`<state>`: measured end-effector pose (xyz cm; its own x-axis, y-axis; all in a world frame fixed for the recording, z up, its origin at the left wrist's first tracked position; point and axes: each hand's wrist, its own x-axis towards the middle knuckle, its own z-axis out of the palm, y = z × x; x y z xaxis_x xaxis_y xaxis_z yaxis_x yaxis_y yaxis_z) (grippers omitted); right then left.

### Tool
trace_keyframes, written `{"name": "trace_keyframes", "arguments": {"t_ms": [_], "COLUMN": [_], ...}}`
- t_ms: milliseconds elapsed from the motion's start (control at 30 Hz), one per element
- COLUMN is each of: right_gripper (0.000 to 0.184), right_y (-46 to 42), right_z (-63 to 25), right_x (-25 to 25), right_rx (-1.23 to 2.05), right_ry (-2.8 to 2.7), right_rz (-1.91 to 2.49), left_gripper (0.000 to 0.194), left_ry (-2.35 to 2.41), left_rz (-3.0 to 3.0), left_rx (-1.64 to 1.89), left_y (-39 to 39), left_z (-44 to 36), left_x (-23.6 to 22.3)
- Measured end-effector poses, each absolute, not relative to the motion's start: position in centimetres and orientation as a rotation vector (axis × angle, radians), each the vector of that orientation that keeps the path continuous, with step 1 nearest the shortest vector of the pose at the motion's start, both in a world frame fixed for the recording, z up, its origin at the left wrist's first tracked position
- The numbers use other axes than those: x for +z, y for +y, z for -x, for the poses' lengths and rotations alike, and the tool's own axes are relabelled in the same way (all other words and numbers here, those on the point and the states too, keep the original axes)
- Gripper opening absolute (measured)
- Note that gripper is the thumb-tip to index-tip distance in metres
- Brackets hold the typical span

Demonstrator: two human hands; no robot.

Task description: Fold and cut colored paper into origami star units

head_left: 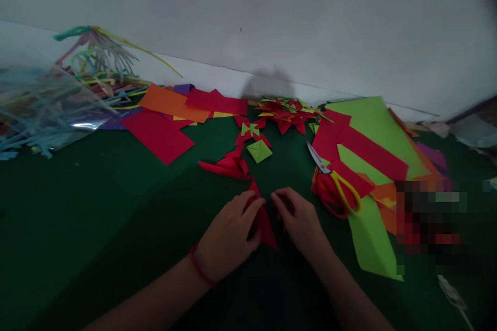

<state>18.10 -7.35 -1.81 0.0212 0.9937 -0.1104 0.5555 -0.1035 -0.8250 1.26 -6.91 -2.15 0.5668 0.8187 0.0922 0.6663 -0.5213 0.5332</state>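
My left hand (233,232) is closed on a red folded paper (267,230) with a pointed top, pressing it against the green tabletop. Just right of this paper is my right hand (301,222), its thumb and fingers drawn together and no object visible between them. Beyond my hands lie a red folded piece (227,165) with a long point and a small green folded square (259,151). A red and green folded piece (250,129) sits farther back. Scissors (337,186) with yellow and red handles rest on papers to the right.
A pile of red, green and orange folded pieces (289,114) is by the white wall. Red sheets (159,137) and an orange sheet (174,103) lie left; green sheets (373,238) lie right. A clear bag (58,93) with coloured fuzzy sticks occupies the far left.
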Motion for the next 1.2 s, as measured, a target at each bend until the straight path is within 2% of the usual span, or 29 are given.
{"name": "trace_keyframes", "arguments": {"t_ms": [100,267,433,633,800,967,1133,1200], "right_gripper": [0.024,0.049,0.036,0.03,0.027,0.027,0.023,0.021], "right_y": [-6.9,-6.4,-6.4,-6.6,-6.3,-6.1,-6.3,-6.5], "right_z": [-18.4,-19.1,-19.2,-18.9,-19.6,-19.7,-19.3,-19.2], "right_x": [-1.9,-2.4,-2.8,-2.3,-2.4,-2.9,-2.8,-2.4], "right_rx": [0.763,1.016,1.331,1.188,1.114,1.1,1.136,0.972], "right_ry": [-1.572,-1.246,-1.278,-1.416,-1.305,-1.218,-1.371,-1.515], "right_rz": [1.71,1.678,1.492,1.528,1.593,1.539,1.54,1.576], "left_gripper": [0.048,0.047,0.034,0.023,0.023,0.028,0.027,0.025], "left_ry": [1.175,1.184,1.217,1.289,1.334,1.003,0.944,0.939], "left_rz": [-2.232,-2.04,-1.889,-1.701,-2.121,-2.706,-2.767,-2.744], "left_rx": [0.567,0.713,0.77,0.812,1.107,0.765,0.577,0.537], "left_y": [-6.4,-5.1,-4.7,-3.8,-4.4,-5.4,-4.8,-4.7], "left_z": [-0.9,-0.2,0.1,0.7,0.8,0.4,0.6,0.8], "left_x": [-2.6,-2.3,-2.1,-2.8,-1.8,-1.4,-2.1,-2.1]}}
